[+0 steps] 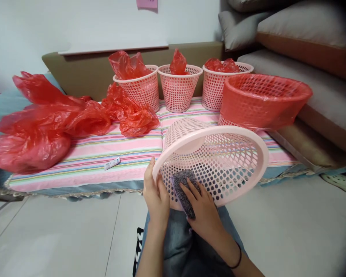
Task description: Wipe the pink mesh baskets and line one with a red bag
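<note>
A pink perforated plastic wastebasket (263, 154) lies tilted above my lap, its mouth facing me. My left hand (156, 196) is closed round the left side of its rim, thumb and fingers on either side. In my right hand (203, 209) is a dark grey scrubbing sponge (186, 188) with a lighter edge. The fingers lie over the sponge, which presses against the inner wall near the lower left of the rim. The basket's base points away from me toward the striped cloth.
Three pink baskets (178, 90) with red plastic bags inside stand at the back. Another basket (265, 104), wrapped in a red bag, stands right. Loose red bags (46, 123) and a small white packet (112, 163) lie left on the striped cloth (92, 150). Grey cushions (305, 30) are piled right.
</note>
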`<state>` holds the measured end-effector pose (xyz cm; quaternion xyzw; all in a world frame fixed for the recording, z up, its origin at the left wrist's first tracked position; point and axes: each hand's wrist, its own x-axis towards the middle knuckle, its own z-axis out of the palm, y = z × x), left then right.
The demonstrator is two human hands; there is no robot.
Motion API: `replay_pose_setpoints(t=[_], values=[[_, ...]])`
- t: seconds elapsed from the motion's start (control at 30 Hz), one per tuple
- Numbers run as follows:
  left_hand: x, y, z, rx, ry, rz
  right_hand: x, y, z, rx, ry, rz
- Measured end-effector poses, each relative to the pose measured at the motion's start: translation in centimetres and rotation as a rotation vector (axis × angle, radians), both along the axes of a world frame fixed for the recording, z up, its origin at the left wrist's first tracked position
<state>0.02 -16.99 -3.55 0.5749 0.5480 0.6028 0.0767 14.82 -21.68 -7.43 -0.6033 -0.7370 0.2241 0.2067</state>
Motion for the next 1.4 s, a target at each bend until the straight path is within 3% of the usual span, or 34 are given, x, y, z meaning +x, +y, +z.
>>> replay_pose_setpoints(t=[0.13, 0.23, 0.37, 0.5, 0.6, 0.77, 0.87, 0.93, 1.03, 1.17, 1.3, 1.4], values=[[-0.2, 0.0, 0.3, -0.011, 0.013, -0.009, 2.5, 0.2, 0.7, -0.053, 0.493, -0.005], [-0.1, -0.1, 0.8, -0.028, 0.035, -0.028, 4.2, 1.4, 1.2, -0.065, 0.761, -0.116], [0.3, -0.5, 1.1, -0.036, 0.066, -0.022, 3.8, 3.3, 1.1, 0.045, 0.699, -0.187], [0.7, -1.1, 0.5, -0.067, 0.021, 0.03, 0.7, 3.4, 0.6, 0.047, 0.461, 0.04], [0.8, -1.2, 0.1, -0.106, -0.061, 0.107, -0.8, 1.9, 1.4, -0.02, 0.343, 0.103], [0.6, -0.5, 1.0, -0.11, -0.076, 0.124, 1.9, -0.7, 3.9, -0.189, 0.605, 0.246], [-0.1, 0.1, 3.0, -0.095, -0.022, 0.044, 4.7, -1.6, 4.5, -0.247, 0.772, 0.221], [-0.8, 0.4, 5.1, -0.099, 0.056, -0.014, 6.1, -1.5, 4.8, -0.174, 0.815, 0.127], [-1.7, 0.8, 8.8, -0.101, 0.224, -0.097, 7.1, 0.1, 5.3, 0.036, 0.709, 0.022], [-1.4, 1.7, 12.6, -0.167, 0.404, -0.223, 5.9, 3.8, 4.6, 0.232, 0.278, -0.005], [0.3, 2.7, 12.9, -0.208, 0.468, -0.337, 2.3, 5.5, 1.5, 0.09, -0.225, -0.076], [1.4, 3.0, 12.1, -0.178, 0.518, -0.404, 0.2, 4.8, 0.2, 0.0, -0.307, -0.069]])
